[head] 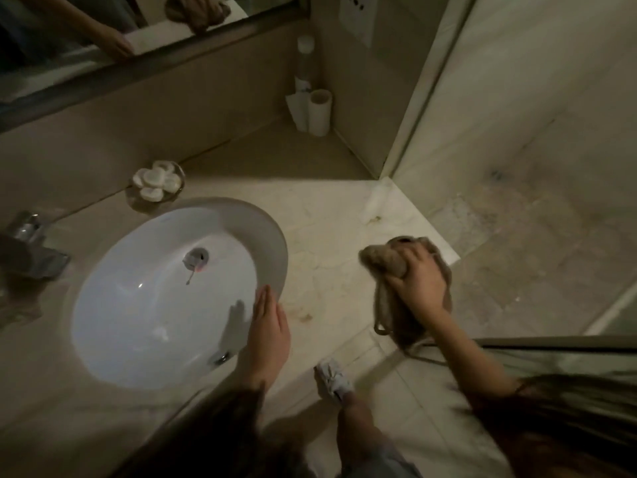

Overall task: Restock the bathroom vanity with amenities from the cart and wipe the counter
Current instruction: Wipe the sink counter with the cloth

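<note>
A bunched brown cloth [384,262] is pressed on the pale marble counter [327,215] near its right front corner, with my right hand [418,281] shut on it. Part of the cloth hangs over the counter's front edge. My left hand [267,326] lies flat with its fingers together on the front right rim of the white oval sink [165,298]. A glass dish of round white amenities [157,182] stands behind the sink against the wall. Brownish marks show on the counter between my two hands.
A chrome faucet [29,243] stands at the left of the sink. In the far corner stand a white paper roll [320,112] and a tall slim bottle [305,63]. A mirror [103,39] runs along the back wall. A glass shower wall [517,132] bounds the right side.
</note>
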The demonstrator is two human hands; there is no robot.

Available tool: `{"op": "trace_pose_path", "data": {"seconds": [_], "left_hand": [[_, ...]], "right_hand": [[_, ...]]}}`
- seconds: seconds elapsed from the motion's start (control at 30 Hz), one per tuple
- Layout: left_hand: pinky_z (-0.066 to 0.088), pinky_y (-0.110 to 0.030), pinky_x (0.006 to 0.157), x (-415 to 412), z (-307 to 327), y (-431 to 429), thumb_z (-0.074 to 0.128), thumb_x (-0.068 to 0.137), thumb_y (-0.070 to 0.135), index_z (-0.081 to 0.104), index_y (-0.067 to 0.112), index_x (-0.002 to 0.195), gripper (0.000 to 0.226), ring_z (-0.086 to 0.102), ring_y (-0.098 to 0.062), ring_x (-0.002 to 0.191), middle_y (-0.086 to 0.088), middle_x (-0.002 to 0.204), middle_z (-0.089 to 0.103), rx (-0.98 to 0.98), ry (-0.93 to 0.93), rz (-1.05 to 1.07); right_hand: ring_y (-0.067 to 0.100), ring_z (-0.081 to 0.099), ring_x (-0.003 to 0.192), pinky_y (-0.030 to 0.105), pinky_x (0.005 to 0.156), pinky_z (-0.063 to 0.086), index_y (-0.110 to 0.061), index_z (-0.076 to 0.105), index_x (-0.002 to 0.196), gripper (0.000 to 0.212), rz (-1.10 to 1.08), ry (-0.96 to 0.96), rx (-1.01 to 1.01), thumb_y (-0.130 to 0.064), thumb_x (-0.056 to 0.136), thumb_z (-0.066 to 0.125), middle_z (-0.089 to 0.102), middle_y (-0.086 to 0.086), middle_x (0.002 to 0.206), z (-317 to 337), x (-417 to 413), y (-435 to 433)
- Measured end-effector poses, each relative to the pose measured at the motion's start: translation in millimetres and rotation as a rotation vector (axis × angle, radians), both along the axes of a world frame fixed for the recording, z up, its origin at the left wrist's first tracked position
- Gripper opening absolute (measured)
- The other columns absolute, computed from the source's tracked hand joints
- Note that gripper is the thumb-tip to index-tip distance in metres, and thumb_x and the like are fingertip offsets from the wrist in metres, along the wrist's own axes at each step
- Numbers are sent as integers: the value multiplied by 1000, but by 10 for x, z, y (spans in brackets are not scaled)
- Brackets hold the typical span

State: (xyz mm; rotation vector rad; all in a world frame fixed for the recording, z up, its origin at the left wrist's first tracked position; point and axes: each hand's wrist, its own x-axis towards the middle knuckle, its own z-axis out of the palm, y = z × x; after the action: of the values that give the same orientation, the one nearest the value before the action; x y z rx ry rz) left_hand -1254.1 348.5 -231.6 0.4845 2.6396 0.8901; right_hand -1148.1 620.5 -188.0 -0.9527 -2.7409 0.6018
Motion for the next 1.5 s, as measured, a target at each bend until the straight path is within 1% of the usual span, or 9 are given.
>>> {"op": "trace_pose_path", "data": {"seconds": [0.17,0.3,0.5,0.7,0.9,1.03,1.17,1.27,1.5], "left_hand": [[25,-18,108,-97,-265,-117,20,103,37,59,-7,122,62,51,-29,122,-21,127,60,-21,100,-55],[21,-21,112,-88,-219,-121,10,100,49,47,-9,133,76,46,-35,129,-25,138,49,-80,71,-123],[29,-23,105,3,-67,-88,36,101,19,46,7,140,42,44,-19,134,-7,144,48,-159,89,-77],[30,-24,107,-4,-63,-111,32,100,27,37,8,146,50,38,-16,137,-4,149,41,-177,105,-114],[37,-31,109,-3,-97,-100,23,101,30,40,7,143,51,39,-19,137,-4,147,42,-188,160,-132],[37,-26,102,-40,-175,-105,17,102,34,56,0,130,59,57,-27,121,-13,133,58,-147,158,-115],[20,-19,109,-140,-187,-111,8,104,32,59,-9,119,67,66,-37,101,-24,118,64,-137,254,-151],[38,-26,101,-48,-115,-95,20,102,32,56,-1,128,55,59,-28,118,-15,131,59,-118,166,-119],[36,-27,109,0,-103,-113,27,101,31,39,11,145,50,41,-16,136,-1,148,42,-153,146,-111]], "right_hand": [[29,55,110,40,95,44,-17,64,116,46,-226,29,-1,-29,73,71,62,7,116,-39,-244,408],[33,53,115,46,98,41,-17,65,111,49,-164,-18,48,-38,67,62,62,8,116,-90,-270,-123],[33,41,132,57,108,31,-26,59,119,50,125,-34,-39,-47,74,54,55,4,130,-166,-378,-1540],[31,46,130,49,99,41,-23,62,115,38,259,15,48,-38,81,56,58,5,126,-294,-410,-833],[27,54,115,42,93,44,-24,61,112,30,74,-26,45,-34,86,52,61,2,120,-184,-1150,506],[30,55,113,43,89,47,-23,60,118,38,3,-72,20,-36,83,55,61,5,123,-117,-1236,432],[29,54,117,42,93,45,-22,58,119,45,41,-35,33,-42,79,54,59,4,124,-132,-543,-147],[27,45,131,47,102,40,-26,56,123,50,163,-76,58,-47,78,50,56,1,131,-204,-120,-388],[30,48,123,49,103,36,-29,53,123,39,104,-143,30,-47,89,47,54,2,133,-197,-982,586]]}}
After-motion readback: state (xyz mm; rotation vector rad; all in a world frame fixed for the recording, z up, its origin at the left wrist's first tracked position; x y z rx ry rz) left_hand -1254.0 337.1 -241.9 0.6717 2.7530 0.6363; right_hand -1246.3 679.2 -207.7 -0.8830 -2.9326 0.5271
